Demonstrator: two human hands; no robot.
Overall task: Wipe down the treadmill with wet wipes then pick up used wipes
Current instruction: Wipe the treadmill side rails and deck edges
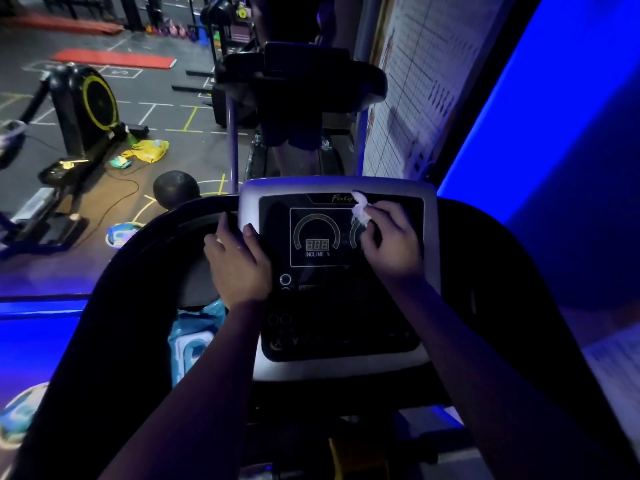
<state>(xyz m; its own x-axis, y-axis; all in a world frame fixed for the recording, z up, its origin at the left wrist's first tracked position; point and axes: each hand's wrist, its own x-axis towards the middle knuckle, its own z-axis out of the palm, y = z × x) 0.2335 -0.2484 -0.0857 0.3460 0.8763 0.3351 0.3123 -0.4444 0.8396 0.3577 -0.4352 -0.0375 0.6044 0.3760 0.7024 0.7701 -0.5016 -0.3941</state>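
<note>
A: What can be read on the treadmill console (pixel 428 271)?
B: "INCLINE" under the digit display (pixel 317 244) showing 888; the gold script logo (pixel 341 198) on top starts "Fi", the rest hidden by the wipe (pixel 360 211)

- Floor (pixel 156 88): dark grey, marked out in white and yellow taped lines. One red mat (pixel 114 59) lies flat toward the far end.
- Left side: black fan machine (pixel 98 102) with a yellow-rimmed wheel, standing upright. A crumpled yellow bag (pixel 150 150) lies on the floor just beside its base, and a black ball (pixel 175 188) sits nearer the camera.
- Far end: row of small coloured kettlebells (pixel 169 29) (blurred; count not determinable).
- Right side: gridded wall chart (pixel 415 91), then a wall (pixel 571 150) washed in strong blue light.
- General lighting: dim, with a blue glow along the lower left.
</note>
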